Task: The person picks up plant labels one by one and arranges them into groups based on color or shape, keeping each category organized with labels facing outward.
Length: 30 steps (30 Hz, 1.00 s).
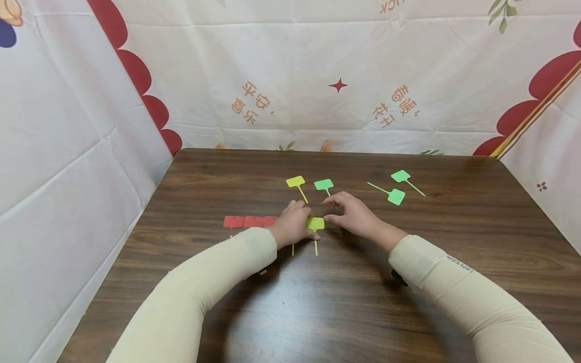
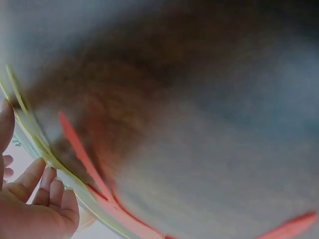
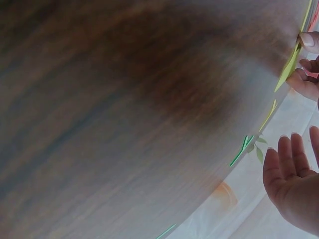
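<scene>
My left hand point(image 1: 295, 222) is over a row of flat T-shaped plant labels, its thumb and forefinger pinching a yellow plant label point(image 1: 316, 223) at the row's right end. Another yellow stem point(image 1: 293, 249) pokes out below that hand, which hides the rest of the label. Red plant labels point(image 1: 233, 221) lie edge to edge on the left, partly covered by the hand and sleeve. My right hand point(image 1: 354, 214) hovers just right of the pinched label, thumb and fingers apart, holding nothing. Its fingertips are near a green plant label point(image 1: 324, 185), whose stem they partly hide.
Behind the hands a loose yellow label point(image 1: 296, 181) lies on the brown wooden table point(image 1: 218, 181). Two more green labels, one farther back point(image 1: 401, 176) and one nearer point(image 1: 396, 196), lie at the right. A printed white cloth point(image 1: 295, 55) hangs behind the table's far edge.
</scene>
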Each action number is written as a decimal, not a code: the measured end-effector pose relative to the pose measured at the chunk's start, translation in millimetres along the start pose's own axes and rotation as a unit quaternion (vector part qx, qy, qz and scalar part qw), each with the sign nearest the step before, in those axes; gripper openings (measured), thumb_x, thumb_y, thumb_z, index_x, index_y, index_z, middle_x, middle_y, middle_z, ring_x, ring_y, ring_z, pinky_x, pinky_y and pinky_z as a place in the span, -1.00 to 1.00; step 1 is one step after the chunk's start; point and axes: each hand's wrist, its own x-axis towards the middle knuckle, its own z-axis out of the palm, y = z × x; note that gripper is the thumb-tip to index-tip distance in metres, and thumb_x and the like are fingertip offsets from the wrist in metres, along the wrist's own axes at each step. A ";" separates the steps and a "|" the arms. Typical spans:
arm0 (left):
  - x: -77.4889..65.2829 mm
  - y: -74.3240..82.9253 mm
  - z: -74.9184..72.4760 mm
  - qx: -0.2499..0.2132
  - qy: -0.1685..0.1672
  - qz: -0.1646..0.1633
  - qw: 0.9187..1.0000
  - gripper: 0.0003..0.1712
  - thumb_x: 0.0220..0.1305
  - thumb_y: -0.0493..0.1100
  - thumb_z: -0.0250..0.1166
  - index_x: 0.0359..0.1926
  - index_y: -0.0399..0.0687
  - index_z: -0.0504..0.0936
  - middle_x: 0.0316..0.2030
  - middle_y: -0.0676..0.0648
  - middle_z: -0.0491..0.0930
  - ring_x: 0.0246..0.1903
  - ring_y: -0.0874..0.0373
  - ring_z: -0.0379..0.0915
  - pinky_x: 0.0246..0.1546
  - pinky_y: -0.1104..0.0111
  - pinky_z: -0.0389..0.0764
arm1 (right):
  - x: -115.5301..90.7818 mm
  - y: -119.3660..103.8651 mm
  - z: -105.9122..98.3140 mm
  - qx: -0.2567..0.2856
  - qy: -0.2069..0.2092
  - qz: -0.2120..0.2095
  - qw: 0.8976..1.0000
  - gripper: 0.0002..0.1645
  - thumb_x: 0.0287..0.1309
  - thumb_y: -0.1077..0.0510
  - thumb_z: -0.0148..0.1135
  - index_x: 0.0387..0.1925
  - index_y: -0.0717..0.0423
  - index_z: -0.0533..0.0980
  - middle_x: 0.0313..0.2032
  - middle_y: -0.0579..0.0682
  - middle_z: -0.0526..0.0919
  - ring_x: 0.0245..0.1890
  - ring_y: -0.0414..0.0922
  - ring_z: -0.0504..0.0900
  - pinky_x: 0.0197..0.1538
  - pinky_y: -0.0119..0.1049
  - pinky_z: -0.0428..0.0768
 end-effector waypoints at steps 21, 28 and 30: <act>-2.9 -0.1 -3.2 -0.002 0.000 0.000 1.000 -0.32 0.01 0.15 0.48 0.04 -0.19 0.60 -0.07 -0.08 0.47 -0.06 0.04 0.28 0.03 0.25 0.37 | 2.3 2.1 -0.9 0.003 -0.003 0.010 1.000 -0.54 0.14 0.18 0.36 0.07 0.22 0.52 0.06 0.19 0.52 0.07 0.14 0.47 0.12 0.06 0.42; -10.5 -0.9 -8.7 -0.016 0.004 0.008 1.000 -0.33 0.06 0.11 0.46 0.08 -0.21 0.55 -0.04 -0.09 0.44 -0.04 0.04 0.26 0.06 0.24 0.37 | 6.5 5.7 -3.6 0.008 -0.001 0.023 1.000 -0.51 0.16 0.17 0.35 0.10 0.25 0.50 0.10 0.21 0.49 0.07 0.15 0.47 0.12 0.07 0.42; -13.7 -0.9 -9.6 -0.016 0.004 0.015 1.000 -0.35 0.07 0.08 0.46 0.09 -0.20 0.54 -0.05 -0.09 0.44 -0.06 0.04 0.26 0.05 0.25 0.37 | 7.4 5.8 -5.0 0.011 -0.002 0.025 1.000 -0.51 0.17 0.16 0.34 0.11 0.27 0.50 0.11 0.22 0.48 0.08 0.16 0.47 0.13 0.08 0.41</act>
